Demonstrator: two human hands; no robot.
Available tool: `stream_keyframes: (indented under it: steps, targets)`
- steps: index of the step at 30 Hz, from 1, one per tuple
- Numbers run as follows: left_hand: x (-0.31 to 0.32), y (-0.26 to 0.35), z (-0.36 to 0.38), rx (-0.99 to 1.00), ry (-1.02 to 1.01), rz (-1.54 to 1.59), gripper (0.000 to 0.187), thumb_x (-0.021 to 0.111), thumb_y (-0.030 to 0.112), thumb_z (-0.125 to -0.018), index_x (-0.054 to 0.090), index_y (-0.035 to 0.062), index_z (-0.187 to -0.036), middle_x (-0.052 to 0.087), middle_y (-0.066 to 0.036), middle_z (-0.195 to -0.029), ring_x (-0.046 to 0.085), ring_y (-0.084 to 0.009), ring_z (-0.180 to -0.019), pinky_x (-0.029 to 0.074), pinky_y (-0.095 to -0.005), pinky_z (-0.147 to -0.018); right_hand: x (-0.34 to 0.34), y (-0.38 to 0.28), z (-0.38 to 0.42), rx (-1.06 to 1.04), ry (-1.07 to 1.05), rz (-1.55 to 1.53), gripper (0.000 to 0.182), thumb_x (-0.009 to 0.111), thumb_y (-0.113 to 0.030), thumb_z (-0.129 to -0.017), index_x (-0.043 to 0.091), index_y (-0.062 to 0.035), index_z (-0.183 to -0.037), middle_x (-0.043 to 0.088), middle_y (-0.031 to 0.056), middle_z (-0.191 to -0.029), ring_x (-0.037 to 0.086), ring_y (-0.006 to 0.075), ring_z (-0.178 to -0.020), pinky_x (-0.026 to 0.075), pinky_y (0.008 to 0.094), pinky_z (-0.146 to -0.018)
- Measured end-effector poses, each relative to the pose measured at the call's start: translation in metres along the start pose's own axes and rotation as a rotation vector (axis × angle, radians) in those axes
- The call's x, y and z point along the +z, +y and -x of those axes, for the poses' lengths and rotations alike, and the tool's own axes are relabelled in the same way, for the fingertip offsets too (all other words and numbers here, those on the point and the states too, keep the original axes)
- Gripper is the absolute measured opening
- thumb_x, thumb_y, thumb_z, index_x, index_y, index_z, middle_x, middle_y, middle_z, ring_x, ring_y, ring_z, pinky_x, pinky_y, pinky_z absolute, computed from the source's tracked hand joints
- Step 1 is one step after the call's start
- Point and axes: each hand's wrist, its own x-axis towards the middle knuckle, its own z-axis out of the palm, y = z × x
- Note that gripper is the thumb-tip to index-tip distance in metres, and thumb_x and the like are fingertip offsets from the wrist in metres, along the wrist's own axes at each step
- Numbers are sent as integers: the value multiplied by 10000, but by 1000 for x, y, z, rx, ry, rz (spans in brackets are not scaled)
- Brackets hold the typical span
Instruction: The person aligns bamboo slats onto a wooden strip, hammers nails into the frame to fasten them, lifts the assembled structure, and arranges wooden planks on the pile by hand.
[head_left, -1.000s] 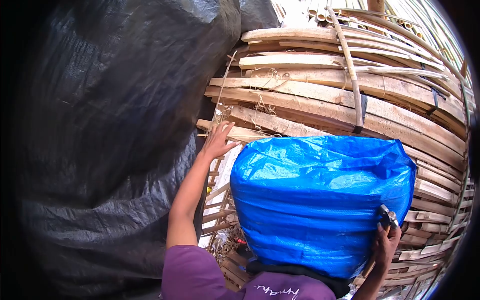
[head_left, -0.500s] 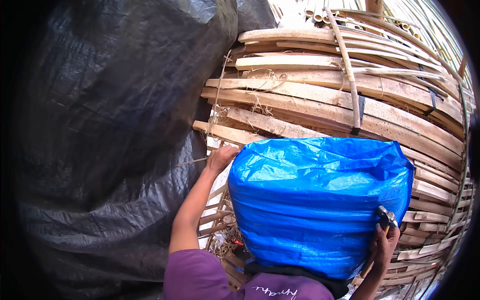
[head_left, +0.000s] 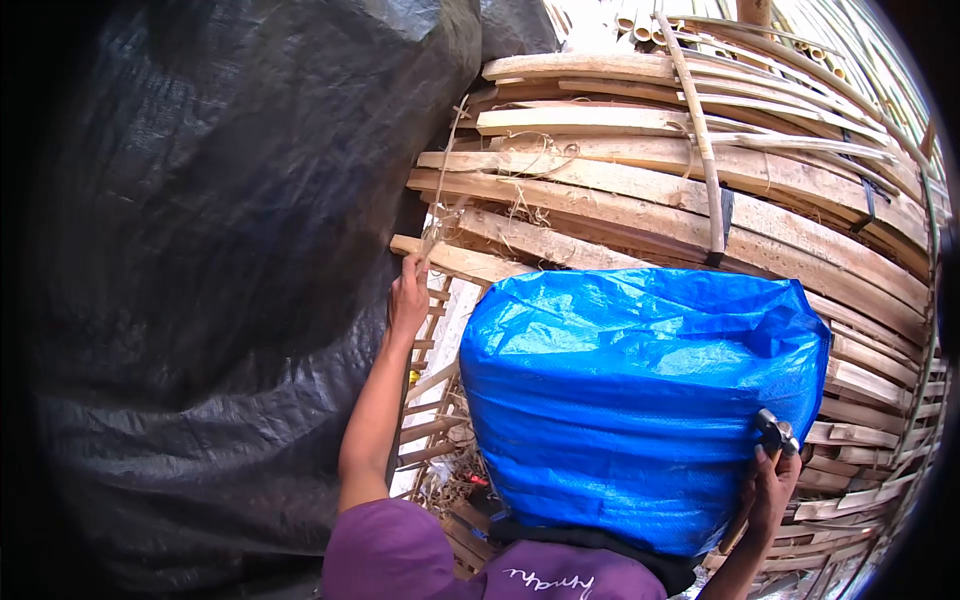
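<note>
Closest in, the right hand (head_left: 768, 497) presses against the lower right corner of the blue bundle (head_left: 640, 400), its grip closed on a small dark metal tool (head_left: 775, 432). Should that hand slacken, the bundle, which rests against the stack of wood slats (head_left: 700, 190), could slide down. Further up, the left hand (head_left: 408, 298) pinches a thin strand (head_left: 445, 190) hanging from the slats; a hard tug could snap it or shift loose slats. Black plastic sheeting (head_left: 220, 250) fills the left side, with bamboo poles (head_left: 640, 18) beyond the stack.
</note>
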Motion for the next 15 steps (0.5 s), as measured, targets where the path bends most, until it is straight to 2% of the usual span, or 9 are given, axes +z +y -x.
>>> stream_keyframes:
  steps: [1, 2, 4, 8, 10, 12, 14, 15]
  targets:
    - [-2, 3, -6, -143, 81, 176, 218, 459, 252, -1001, 505, 53, -1077, 621, -242, -818, 594, -485, -805, 431, -538, -635, 1, 0, 0, 1, -2, -5, 317, 670, -63, -863, 495, -60, -1127, 502, -10, -663, 426, 56, -411, 339, 203, -344]
    - [-4, -5, -12, -113, 130, 197, 316, 381, 334, -1034, 481, 38, -1079, 608, -280, -827, 568, -517, -836, 400, -550, -634, 2, 1, -1, 14, 39, -14, 304, 672, -73, -864, 497, -62, -1113, 496, -10, -648, 421, 57, -403, 337, 204, -344]
    - [-18, 8, -9, -54, 121, 115, 362, 381, 378, -1032, 493, 45, -1122, 609, -216, -778, 627, -398, -715, 454, -461, -619, 2, 5, 1, 42, 76, -16, 292, 673, -82, -865, 500, -63, -1098, 491, -10, -632, 416, 58, -395, 336, 205, -344]
    - [-13, -4, 29, -144, 66, 73, 336, 373, 357, -1034, 469, 61, -1161, 617, -234, -798, 627, -435, -753, 447, -498, -627, -3, 8, -2, -10, 25, -25, 278, 672, -97, -867, 497, -65, -1081, 483, -8, -614, 406, 59, -384, 326, 208, -345]
    - [-5, -28, 64, -332, -18, -101, 280, 396, 267, -1019, 400, 76, -1225, 629, -300, -896, 570, -533, -861, 421, -591, -696, -5, 8, -2, -9, 32, -39, 270, 671, -98, -869, 495, -66, -1071, 485, -7, -616, 405, 59, -384, 323, 210, -344]
    - [6, -63, 107, -610, -132, -183, 441, 502, 238, -964, 325, 56, -1325, 583, -339, -1083, 553, -535, -982, 439, -571, -817, -6, 8, -3, 4, 14, -54, 258, 670, -113, -873, 485, -69, -1047, 481, -2, -611, 404, 63, -387, 317, 211, -344]
    - [23, -97, 157, -520, -25, -300, 640, 607, 195, -884, 252, 31, -1390, 431, -345, -1295, 454, -522, -1163, 385, -533, -973, -6, 4, -3, 13, -1, -82, 253, 668, -120, -875, 479, -72, -1036, 478, 3, -611, 404, 66, -389, 315, 211, -344]
    - [20, -93, 163, -500, -26, -213, 698, 668, 152, -821, 284, 14, -1387, 314, -289, -1381, 350, -485, -1261, 322, -493, -1052, -5, 3, -3, 23, -19, -106, 249, 667, -126, -877, 473, -74, -1024, 475, 9, -610, 404, 70, -392, 313, 210, -344]
